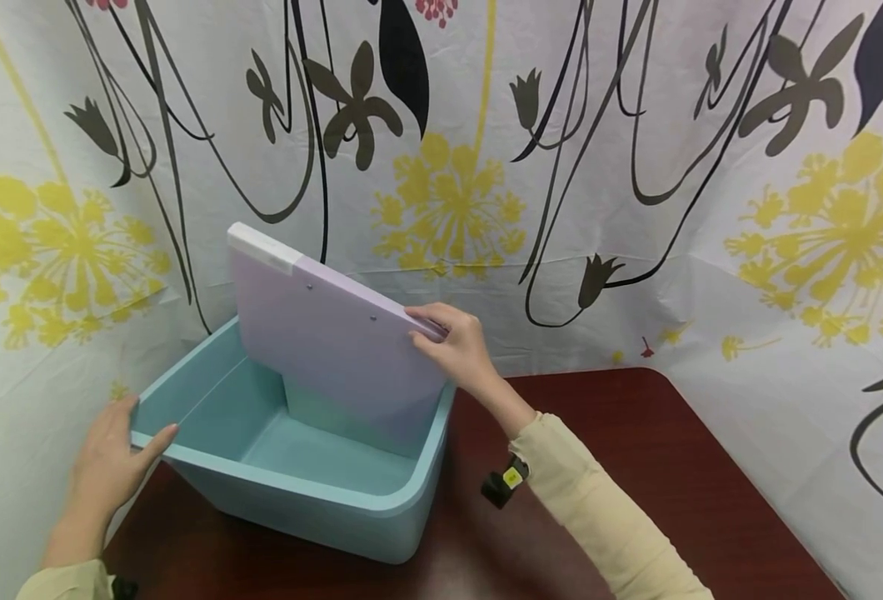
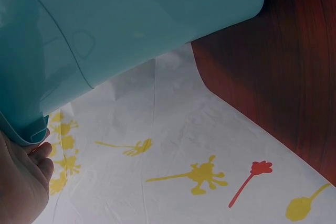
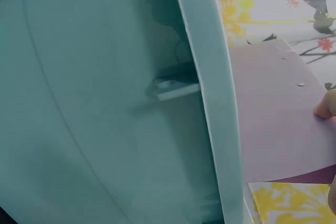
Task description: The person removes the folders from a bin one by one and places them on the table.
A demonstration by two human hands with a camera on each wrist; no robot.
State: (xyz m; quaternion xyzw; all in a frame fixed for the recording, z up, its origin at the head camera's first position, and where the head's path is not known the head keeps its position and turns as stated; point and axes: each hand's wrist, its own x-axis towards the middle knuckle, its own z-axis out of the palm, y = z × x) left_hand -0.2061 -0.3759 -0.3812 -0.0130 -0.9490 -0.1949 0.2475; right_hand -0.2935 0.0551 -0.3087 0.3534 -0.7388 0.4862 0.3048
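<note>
A lavender file folder (image 1: 336,342) with a white label on its spine and two small rivets leans inside a blue-green plastic bin (image 1: 284,475). My right hand (image 1: 460,346) pinches the folder's upper right corner, thumb on the near face. Below the folder's lower edge a pale green panel (image 1: 321,410) shows against the bin's inside. With my left hand (image 1: 112,454) I grip the bin's rim at its left corner, thumb over the edge. In the left wrist view the fingers of the left hand (image 2: 23,182) curl under the rim.
The bin stands tilted on a dark red wooden table (image 1: 621,483), whose rounded far corner lies at right. A white cloth (image 1: 636,225) printed with flowers hangs behind and at both sides. A small black device (image 1: 503,483) hangs at my right wrist.
</note>
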